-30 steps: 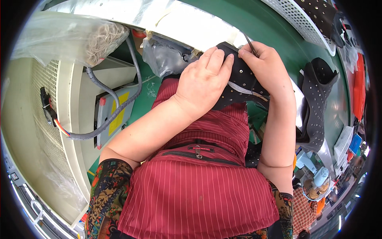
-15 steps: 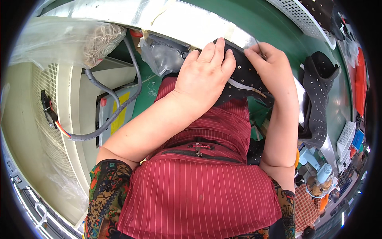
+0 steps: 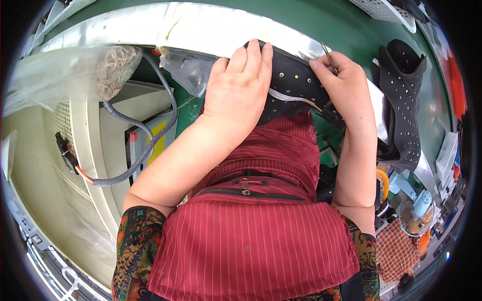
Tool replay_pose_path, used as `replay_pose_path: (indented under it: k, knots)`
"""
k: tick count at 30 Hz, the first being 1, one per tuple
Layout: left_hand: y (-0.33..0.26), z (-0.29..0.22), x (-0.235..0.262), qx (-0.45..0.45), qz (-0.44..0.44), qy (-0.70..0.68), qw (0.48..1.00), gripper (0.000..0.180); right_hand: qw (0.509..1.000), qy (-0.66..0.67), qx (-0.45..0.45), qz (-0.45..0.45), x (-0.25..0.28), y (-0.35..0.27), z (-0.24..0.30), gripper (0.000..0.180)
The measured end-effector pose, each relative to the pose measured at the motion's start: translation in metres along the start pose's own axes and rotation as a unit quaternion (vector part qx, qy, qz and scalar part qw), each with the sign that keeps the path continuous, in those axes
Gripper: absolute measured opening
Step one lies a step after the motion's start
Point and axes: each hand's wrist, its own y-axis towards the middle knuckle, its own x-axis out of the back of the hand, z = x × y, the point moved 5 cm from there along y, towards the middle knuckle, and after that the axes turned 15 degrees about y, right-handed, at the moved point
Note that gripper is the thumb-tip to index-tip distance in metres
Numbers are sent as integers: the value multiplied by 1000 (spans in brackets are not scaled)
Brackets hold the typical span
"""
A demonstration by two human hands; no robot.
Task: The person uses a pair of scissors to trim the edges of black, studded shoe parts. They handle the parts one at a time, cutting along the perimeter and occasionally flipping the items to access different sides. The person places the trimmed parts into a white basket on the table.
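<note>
A black piece of material dotted with metal studs (image 3: pixel 292 80), with a pale curved strip along its lower part, lies over the bench's near edge above my lap. My left hand (image 3: pixel 240 90) rests flat on its left end, fingers stretched out and pointing away from me. At the right end, my right hand (image 3: pixel 342 80) pinches a thin, dark metal tool (image 3: pixel 326 54) with slender prongs sticking up past the fingers. Its exact kind is too small to tell. The right fingertips are close to the far edge of the black piece; whether they touch it is unclear.
Further right stands a black studded tube-shaped piece (image 3: pixel 401 105). A white perforated basket (image 3: pixel 384 12) sits at the back. To my left are a clear plastic bag (image 3: pixel 183 70), a bundle of pale cords (image 3: pixel 119 70), a grey cable (image 3: pixel 173 110) and a cream-coloured cabinet (image 3: pixel 95 150).
My left hand has moved left along the black piece and its fingers lie flatter, uncovering more studs. The metal tool shows more above my right fingers. The whole view has shifted slightly.
</note>
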Motion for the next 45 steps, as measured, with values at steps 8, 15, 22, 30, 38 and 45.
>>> replay_pose_path:
  k: [8, 15, 22, 30, 38, 45]
  knots:
    - [2, -2, 2, -6, 2, 12, 1000, 70, 1000, -23, 16, 1, -1, -2, 1, 27]
    - [5, -8, 6, -9, -11, 26, 1000, 69, 996, -61, 58, -2, -2, -2, 1, 26]
    - [9, -14, 15, -24, 0, 57, 998, 65, 992, -102, 77, -2, -4, -3, 4, 25]
    - [11, -36, 22, -57, -80, -191, 977, 47, 988, -124, 96, -5, -4, -2, 7, 25]
    - [14, -42, 15, -79, -79, -164, 980, 41, 989, -121, 79, -8, 16, -31, 5, 24]
    - [12, -47, 14, -80, -75, -142, 984, 43, 998, 60, -14, -4, 36, -47, -30, 21]
